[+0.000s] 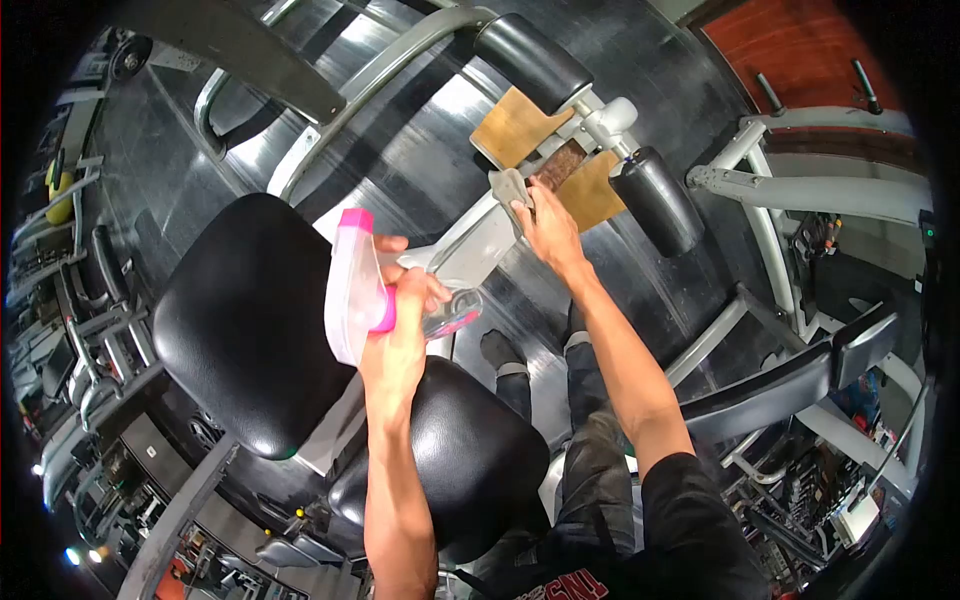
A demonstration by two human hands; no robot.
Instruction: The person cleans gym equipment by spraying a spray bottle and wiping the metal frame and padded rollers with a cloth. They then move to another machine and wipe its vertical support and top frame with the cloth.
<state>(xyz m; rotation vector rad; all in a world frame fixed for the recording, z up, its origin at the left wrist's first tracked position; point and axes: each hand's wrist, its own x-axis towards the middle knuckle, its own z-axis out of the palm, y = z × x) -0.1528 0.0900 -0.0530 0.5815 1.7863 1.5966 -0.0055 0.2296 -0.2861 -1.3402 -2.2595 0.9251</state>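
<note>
My left hand (402, 325) is wrapped round the neck of a spray bottle (348, 290) with a white and pink trigger head and a clear body. The bottle is tilted over the gap between two black padded seat cushions (250, 320) and the machine's frame. Farther forward, my right hand (550, 230) grips a folded grey cloth (511, 188) against the light grey frame bar (475, 240). Just past the cloth are wooden foot plates (518, 130) and black roller pads (655, 200).
A curved grey tube (385, 65) arches at the upper left. On the right stand another machine's frame (820, 190) and a black bench pad (770, 385). My shoe (498, 348) rests on the dark floor below. Racks and weights line the left edge.
</note>
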